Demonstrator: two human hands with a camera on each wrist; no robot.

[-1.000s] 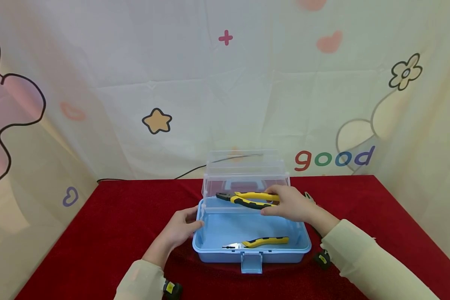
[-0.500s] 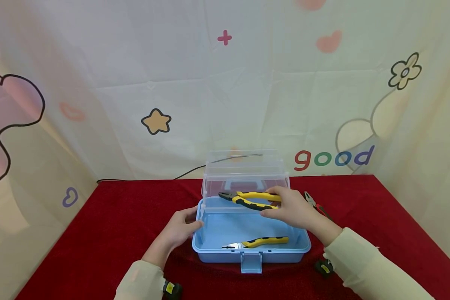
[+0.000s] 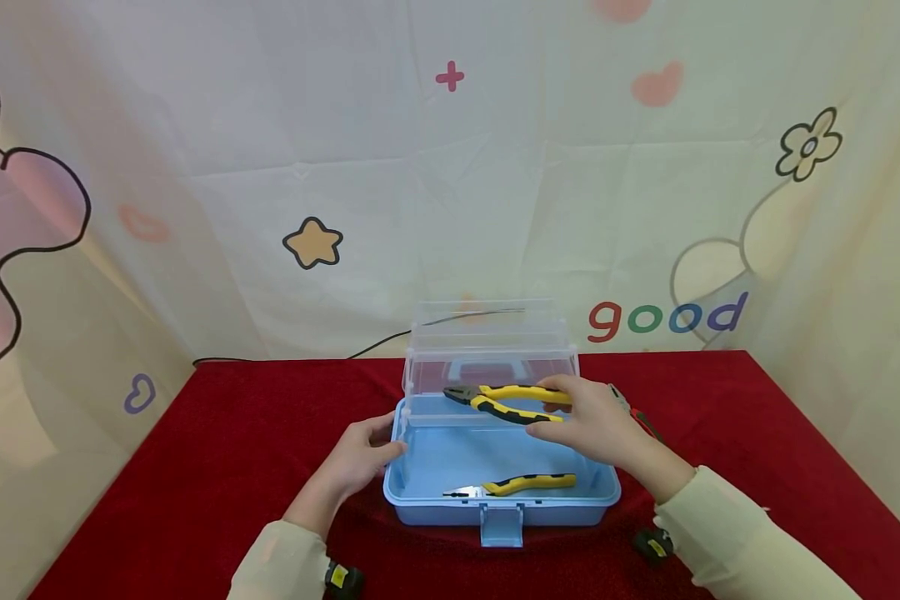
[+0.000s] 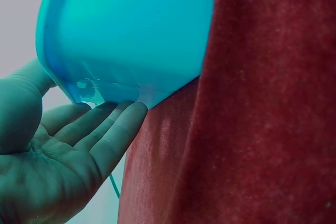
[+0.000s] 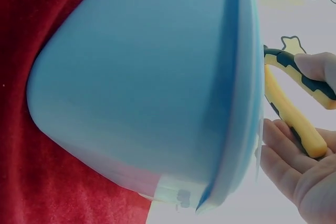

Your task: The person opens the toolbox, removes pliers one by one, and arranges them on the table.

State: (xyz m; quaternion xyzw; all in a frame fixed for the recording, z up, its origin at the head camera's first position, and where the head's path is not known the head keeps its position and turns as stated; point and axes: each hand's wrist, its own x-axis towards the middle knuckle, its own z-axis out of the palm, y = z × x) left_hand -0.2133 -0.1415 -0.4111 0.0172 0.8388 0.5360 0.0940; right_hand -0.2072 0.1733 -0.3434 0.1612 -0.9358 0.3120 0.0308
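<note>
In the head view a light blue toolbox (image 3: 480,450) stands with its clear lid raised at the back. My left hand (image 3: 356,454) holds its left wall, thumb at the rim and fingers along the outside, as the left wrist view confirms on the box's side (image 4: 131,30). Above the box's rear part, my right hand (image 3: 592,417) grips yellow-and-black pliers (image 3: 512,392) by spread handles, their dark nose pointing left. In the right wrist view the handles (image 5: 289,111) sit between thumb and fingers. A second pair of yellow-handled pliers (image 3: 532,482) lies inside at the front.
Red-handled pliers (image 3: 647,425) lie right of the box, partly hidden by my right hand. The clear lid (image 3: 491,337) stands up behind. A front latch (image 3: 502,527) hangs down. Red cloth (image 3: 270,417) covers the table, with a printed curtain (image 3: 345,125) behind.
My right hand has shifted slightly to the right with the pliers. The red-handled pliers came into fuller view, then were partly covered again. My left hand and the box stay put.
</note>
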